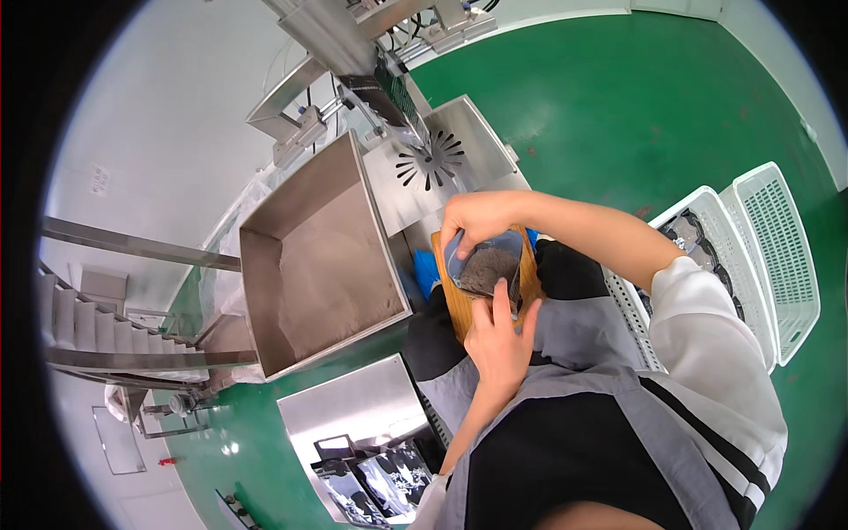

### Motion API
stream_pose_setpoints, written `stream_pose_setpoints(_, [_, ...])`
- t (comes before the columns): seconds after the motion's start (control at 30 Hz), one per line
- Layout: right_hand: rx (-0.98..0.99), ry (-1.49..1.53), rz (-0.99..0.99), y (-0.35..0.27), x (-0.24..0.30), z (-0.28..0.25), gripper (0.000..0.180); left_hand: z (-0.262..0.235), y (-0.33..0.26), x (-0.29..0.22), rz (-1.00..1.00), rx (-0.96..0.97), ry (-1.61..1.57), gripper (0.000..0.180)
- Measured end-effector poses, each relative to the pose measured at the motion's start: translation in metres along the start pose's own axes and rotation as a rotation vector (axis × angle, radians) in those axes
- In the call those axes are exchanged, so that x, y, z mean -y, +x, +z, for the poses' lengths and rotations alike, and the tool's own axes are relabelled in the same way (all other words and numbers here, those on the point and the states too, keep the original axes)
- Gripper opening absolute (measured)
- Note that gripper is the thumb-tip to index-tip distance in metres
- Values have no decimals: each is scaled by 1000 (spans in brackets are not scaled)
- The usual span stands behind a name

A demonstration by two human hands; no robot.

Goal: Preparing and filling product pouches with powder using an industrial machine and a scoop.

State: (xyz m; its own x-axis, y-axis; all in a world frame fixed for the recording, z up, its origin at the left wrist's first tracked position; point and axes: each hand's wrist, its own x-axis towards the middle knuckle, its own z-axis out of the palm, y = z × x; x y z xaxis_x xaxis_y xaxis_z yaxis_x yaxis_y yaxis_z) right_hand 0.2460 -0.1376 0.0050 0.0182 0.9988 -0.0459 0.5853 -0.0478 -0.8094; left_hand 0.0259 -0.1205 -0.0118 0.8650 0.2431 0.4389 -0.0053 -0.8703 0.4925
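A large steel hopper (318,256) of grey-brown powder sits at left; just right of it, the left hand (499,340) pinches the near edge of an open pouch (486,265) of dark granules, held over a wooden board (459,305); the right hand (473,221) grips the pouch's far rim; white plastic crates (768,256) stand at far right on the green floor (618,97).
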Motion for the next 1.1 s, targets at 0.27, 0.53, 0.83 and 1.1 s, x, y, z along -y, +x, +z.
stream_pose_setpoints(0.27, [-670, 567, 86, -35, -11, 24, 20, -16, 2, 38, 176, -86, -60, 17])
stream_pose_setpoints(0.53, [-497, 616, 133, -78, -14, 80, 34, -7, -14, 84, -282, -260, -866, 40])
stream_pose_setpoints(0.83, [-742, 259, 23, -53, -54, 109, 11, 22, -30, 126, -379, -167, -738, 13])
stream_pose_setpoints(1.1, [-1127, 1287, -143, -21, -44, 143, 12, 22, -27, 125, -547, -394, -1361, 16])
